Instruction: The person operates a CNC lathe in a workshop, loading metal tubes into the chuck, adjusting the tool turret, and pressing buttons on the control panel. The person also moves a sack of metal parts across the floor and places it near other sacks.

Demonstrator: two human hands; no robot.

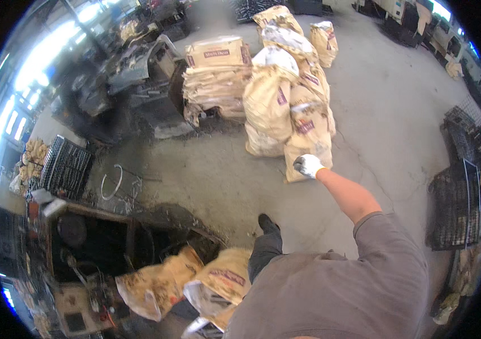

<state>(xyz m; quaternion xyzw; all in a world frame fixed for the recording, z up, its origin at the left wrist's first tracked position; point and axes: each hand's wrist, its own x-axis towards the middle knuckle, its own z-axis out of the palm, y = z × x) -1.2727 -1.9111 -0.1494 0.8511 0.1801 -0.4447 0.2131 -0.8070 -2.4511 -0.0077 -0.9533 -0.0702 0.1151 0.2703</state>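
Observation:
My right hand (308,165), in a white work glove with a dark palm side, is stretched out over the lower part of a tan sack (307,146). Its fingers look curled; whether it touches the sack or holds anything, I cannot tell. My left hand is out of view. Beyond the glove, several filled tan sacks with white liners stand in a cluster, one large sack (268,101) at its left side. A stack of flat folded sacks (217,84) adjoins them on the left.
Near my left side, open sacks (219,279) with dark contents stand by a dark metal bin (90,250). Dark machinery (92,93) is at the upper left. A white ring (111,182) lies on the concrete floor. Black wire baskets (454,207) stand at the right.

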